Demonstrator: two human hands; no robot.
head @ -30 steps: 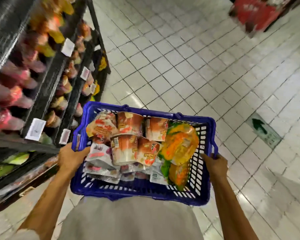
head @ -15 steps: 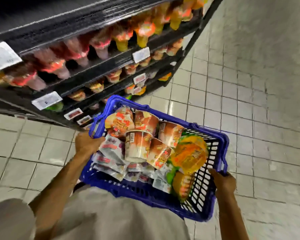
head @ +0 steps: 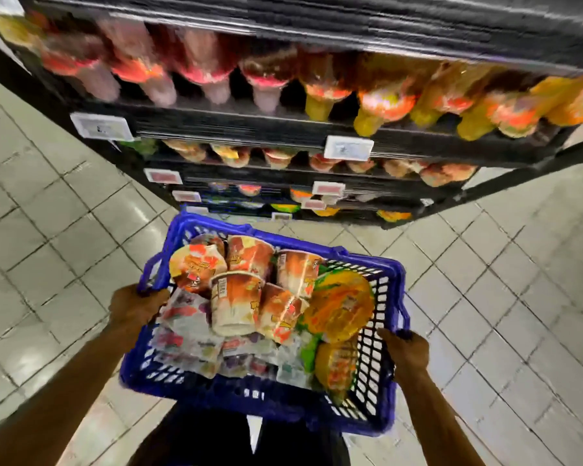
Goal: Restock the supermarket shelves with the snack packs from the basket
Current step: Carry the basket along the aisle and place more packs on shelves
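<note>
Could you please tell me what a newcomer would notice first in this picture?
The blue basket at lower centre stands out, held at its side rims by the left hand and right hand and heaped with snack cups and an orange-green pack at its right. Above it, black shelves carry blurred rows of red and yellow packs, with white price tags on the shelf edges.

The blue basket (head: 233, 393) holds snack packs (head: 234, 307); black shelves (head: 249, 127) carry blurred snack rows (head: 199, 62).

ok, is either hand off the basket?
No, the left hand and right hand each grip a side rim of the blue basket.
</note>
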